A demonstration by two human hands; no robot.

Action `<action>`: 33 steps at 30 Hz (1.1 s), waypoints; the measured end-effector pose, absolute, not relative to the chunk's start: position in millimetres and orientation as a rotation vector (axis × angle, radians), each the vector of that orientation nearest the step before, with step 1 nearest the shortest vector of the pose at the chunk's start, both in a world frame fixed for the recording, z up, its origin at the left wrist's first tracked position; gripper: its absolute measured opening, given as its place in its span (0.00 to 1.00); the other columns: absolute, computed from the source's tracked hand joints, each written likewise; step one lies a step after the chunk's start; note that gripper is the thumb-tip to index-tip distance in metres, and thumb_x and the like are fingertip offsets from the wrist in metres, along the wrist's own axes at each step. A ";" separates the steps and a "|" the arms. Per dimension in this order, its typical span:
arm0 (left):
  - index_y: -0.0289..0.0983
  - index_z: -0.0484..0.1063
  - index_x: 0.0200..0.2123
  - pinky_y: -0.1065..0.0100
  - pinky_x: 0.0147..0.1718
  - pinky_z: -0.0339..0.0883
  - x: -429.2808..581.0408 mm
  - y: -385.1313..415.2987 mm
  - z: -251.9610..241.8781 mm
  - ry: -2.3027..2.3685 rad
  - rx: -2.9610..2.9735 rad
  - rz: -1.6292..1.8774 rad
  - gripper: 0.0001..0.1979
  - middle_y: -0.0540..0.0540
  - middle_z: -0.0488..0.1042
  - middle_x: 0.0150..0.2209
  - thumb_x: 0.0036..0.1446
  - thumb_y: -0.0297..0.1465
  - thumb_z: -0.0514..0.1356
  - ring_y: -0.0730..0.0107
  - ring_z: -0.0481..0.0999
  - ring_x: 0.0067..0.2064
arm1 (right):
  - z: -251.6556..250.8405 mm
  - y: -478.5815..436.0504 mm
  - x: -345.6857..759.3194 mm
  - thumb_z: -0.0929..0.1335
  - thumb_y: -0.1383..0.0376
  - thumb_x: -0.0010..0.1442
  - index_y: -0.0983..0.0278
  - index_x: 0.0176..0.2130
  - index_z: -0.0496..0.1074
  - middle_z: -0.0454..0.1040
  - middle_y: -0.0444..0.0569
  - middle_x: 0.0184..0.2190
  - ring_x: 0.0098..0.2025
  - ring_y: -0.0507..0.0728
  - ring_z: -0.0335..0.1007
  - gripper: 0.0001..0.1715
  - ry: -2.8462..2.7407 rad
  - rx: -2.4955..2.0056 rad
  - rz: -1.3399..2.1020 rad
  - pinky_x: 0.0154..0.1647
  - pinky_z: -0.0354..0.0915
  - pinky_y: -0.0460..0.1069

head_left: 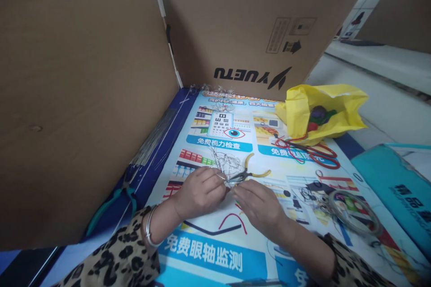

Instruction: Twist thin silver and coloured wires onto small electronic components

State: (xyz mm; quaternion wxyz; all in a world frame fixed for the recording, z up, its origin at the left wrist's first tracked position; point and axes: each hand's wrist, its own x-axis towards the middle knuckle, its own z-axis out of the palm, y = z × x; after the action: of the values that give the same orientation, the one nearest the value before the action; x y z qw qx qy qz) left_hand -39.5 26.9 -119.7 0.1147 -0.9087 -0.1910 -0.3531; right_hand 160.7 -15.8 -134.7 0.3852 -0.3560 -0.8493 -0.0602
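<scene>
My left hand point(202, 190) is closed, fingertips pinching the lower end of a tangled silver wire piece point(228, 162). Close beside it, my right hand point(259, 206) also pinches the thin wire at the same end, so the fingertips of both hands nearly meet. The bent wire loops stand out beyond the fingers over the printed poster. Just past my right fingertips lie small pliers point(248, 173) with yellow handles, their jaws next to the wire. A short red strand point(232, 216) rests on the poster below the hands.
Cardboard panels point(256, 22) wall the back and left. Teal-handled pliers point(116, 201) and straight wires point(155, 139) lie left. At right are a yellow bag point(346, 119) of yarn, red-handled scissors point(323, 156), a wire coil point(379, 224) and a teal box point(397, 197). More bent wire point(220, 98) sits behind.
</scene>
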 end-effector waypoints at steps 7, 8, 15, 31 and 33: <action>0.36 0.68 0.30 0.64 0.38 0.63 -39.4 28.0 -124.0 -0.634 -2.712 -1.113 0.04 0.48 0.76 0.35 0.53 0.22 0.58 0.67 0.70 0.40 | -130.0 -12.1 156.8 0.65 0.71 0.59 0.65 0.38 0.73 0.76 0.51 0.31 0.34 0.54 0.73 0.08 -2.060 -0.910 0.031 0.36 0.71 0.48; 0.36 0.68 0.31 0.64 0.39 0.62 -39.3 27.9 -123.9 -0.661 -2.726 -1.140 0.04 0.48 0.76 0.35 0.54 0.22 0.58 0.67 0.70 0.40 | -128.9 -11.7 156.2 0.65 0.71 0.59 0.65 0.37 0.73 0.76 0.51 0.31 0.33 0.54 0.73 0.07 -2.034 -0.926 0.098 0.35 0.71 0.47; 0.38 0.66 0.38 0.60 0.44 0.58 -36.9 23.3 -118.0 -0.878 -2.789 -1.239 0.06 0.47 0.75 0.35 0.55 0.24 0.56 0.65 0.71 0.41 | -115.8 -13.5 151.6 0.68 0.68 0.56 0.63 0.30 0.75 0.76 0.44 0.27 0.30 0.52 0.72 0.04 -1.779 -1.225 0.652 0.31 0.67 0.45; 0.38 0.67 0.36 0.57 0.46 0.59 -27.8 21.2 -116.4 -1.045 -2.844 -1.296 0.05 0.46 0.73 0.33 0.53 0.27 0.57 0.63 0.69 0.40 | -112.9 -10.3 146.9 0.65 0.66 0.60 0.63 0.35 0.75 0.75 0.48 0.32 0.35 0.53 0.72 0.08 -1.764 -1.121 0.737 0.37 0.67 0.46; 0.38 0.67 0.35 0.55 0.49 0.56 -26.6 20.3 -117.1 -1.066 -2.826 -1.243 0.04 0.46 0.73 0.33 0.54 0.29 0.57 0.63 0.69 0.41 | -114.5 -11.1 145.3 0.66 0.67 0.59 0.64 0.35 0.75 0.75 0.48 0.32 0.35 0.53 0.72 0.07 -1.794 -1.095 0.662 0.37 0.67 0.47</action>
State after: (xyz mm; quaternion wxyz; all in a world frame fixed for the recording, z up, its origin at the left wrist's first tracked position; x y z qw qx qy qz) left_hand -26.6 20.3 -117.1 -0.0622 -0.8635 -0.3258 -0.3799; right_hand 145.3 -11.1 -114.5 0.4521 -0.4432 -0.7262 0.2679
